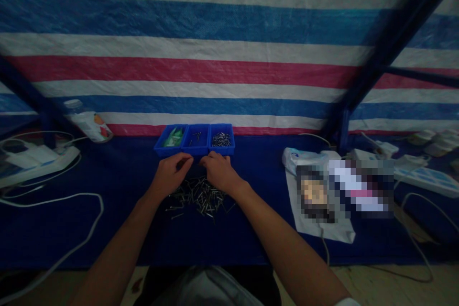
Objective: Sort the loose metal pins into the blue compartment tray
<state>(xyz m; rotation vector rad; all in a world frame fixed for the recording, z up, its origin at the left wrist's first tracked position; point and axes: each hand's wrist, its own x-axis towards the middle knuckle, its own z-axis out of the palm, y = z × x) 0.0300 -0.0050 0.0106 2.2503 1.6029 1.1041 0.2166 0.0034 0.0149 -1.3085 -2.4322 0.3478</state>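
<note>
Both hands are over the blue table, between a heap of thin metal pieces like nails or screws (pixel 208 201) and a row of three small blue bins (pixel 195 151). My left hand (pixel 171 173) has its thumb and forefinger pinched together, and whatever is between them is too small to make out. A short gap away, my right hand (pixel 223 173) curls its fingers downward with the tips close together; what they hold is hidden. Green and white pieces (pixel 174 137) fill the left bin. The middle bin has a few metal pieces, the right bin many (pixel 221 140).
A tilted bottle (pixel 89 122) stands at the back left, near a power strip (pixel 39 165) and a loose white cable (pixel 98 215). To the right are a white sheet (pixel 299 210) with blurred-out items, a packet (pixel 304 157) and another power strip (pixel 430 177). Striped sheeting hangs behind.
</note>
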